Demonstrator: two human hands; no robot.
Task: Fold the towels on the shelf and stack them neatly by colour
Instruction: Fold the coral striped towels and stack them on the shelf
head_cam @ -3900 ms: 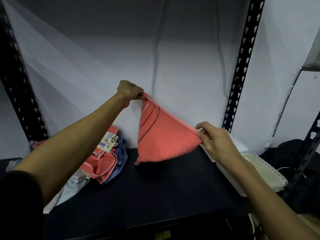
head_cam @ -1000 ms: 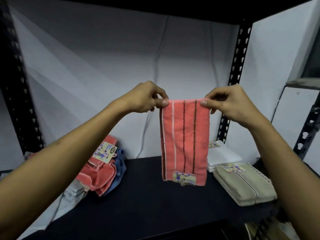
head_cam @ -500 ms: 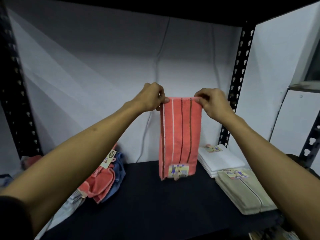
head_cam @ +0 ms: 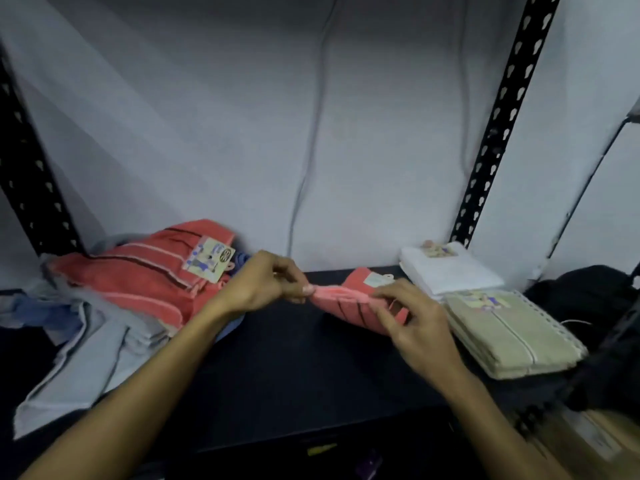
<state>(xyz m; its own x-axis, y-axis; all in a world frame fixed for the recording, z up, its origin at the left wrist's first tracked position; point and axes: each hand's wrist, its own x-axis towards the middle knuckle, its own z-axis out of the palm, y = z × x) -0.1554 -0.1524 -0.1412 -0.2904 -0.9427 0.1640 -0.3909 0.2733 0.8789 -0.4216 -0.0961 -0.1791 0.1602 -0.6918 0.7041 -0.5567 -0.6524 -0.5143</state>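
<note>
Nearest, the two forearms reach in over the dark shelf [head_cam: 294, 372]. Half a second ago both hands held the coral towel up high by its top corners, hanging full length with its stripes upright; now it has come down low over the middle of the shelf, doubled into a short, thick bundle. That suggests the lengthwise folds are done and the last fold is being closed before the piece is set down.

The left hand [head_cam: 263, 285] pinches the left end of the coral towel [head_cam: 346, 299] between thumb and fingertips. The right hand [head_cam: 412, 317] lies over its right end with fingers curled onto the cloth, gripping it. The towel looks soft and bulky, with dark stripes on its near face and a paper label [head_cam: 377, 280] on top. Whether it already touches the shelf cannot be told.

To the right lie folded piles: a beige towel [head_cam: 512, 334] nearer and a white towel [head_cam: 450, 268] behind it. At far left is a loose heap [head_cam: 131, 282] of coral, grey and blue towels not yet folded, so plenty of sorting remains.
</note>
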